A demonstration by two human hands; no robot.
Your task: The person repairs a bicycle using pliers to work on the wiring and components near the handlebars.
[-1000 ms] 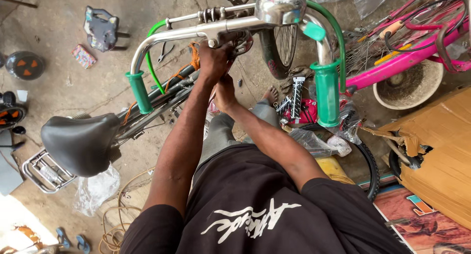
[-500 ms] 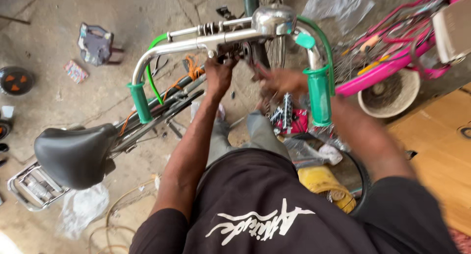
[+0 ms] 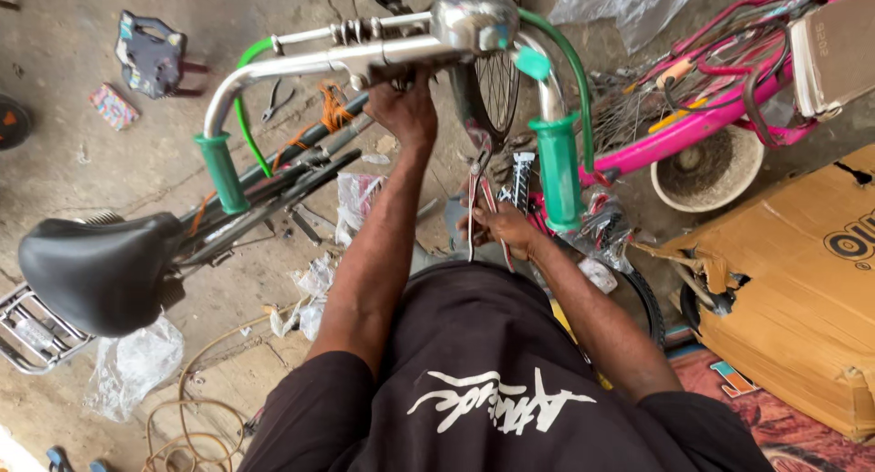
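The handlebar (rigid, slick chrome, best gripped near the stem) is being clasped by the left hand, while pliers are being gripped by the right hand.

A person seen from above wears a black short-sleeved cotton T-shirt with slanted white brush-style lettering across the chest. Both forearms are bare, with no watch, gloves or jewellery.

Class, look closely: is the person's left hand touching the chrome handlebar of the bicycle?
Touching. The head view shows the left hand reaching up with its fingers pressed against the chrome handlebar near the stem, with no gap visible.
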